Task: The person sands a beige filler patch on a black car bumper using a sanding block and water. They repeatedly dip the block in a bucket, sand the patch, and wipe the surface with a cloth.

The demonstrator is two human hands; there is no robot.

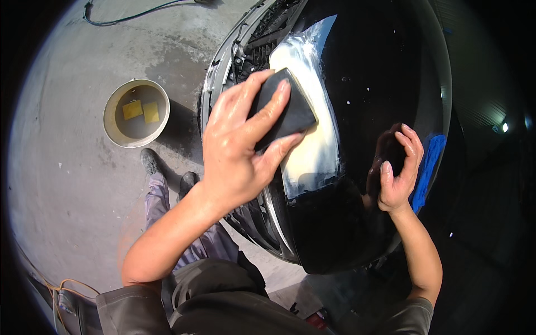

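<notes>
My left hand (pixel 238 134) is closed around a dark sanding block (pixel 289 109), which lies against a pale filler patch (pixel 316 138) on a glossy black car panel (pixel 368 54). The patch runs along the panel's edge, cream in the middle and whitish grey at its rim. Over the right part of the panel is my right hand (pixel 402 171), fingers curved and apart, holding nothing; whether it touches the panel I cannot tell. Both hands look wet. A folded blue cloth (pixel 429 173) lies beside it, near the panel's far edge.
A round bucket (pixel 106 121) of cloudy water stands on the concrete floor at left, with two yellow pads (pixel 132 109) in it. Exposed black plastic parts (pixel 261 48) border the panel. A dark hose (pixel 125 20) lies at top left, an orange cable (pixel 77 281) at lower left.
</notes>
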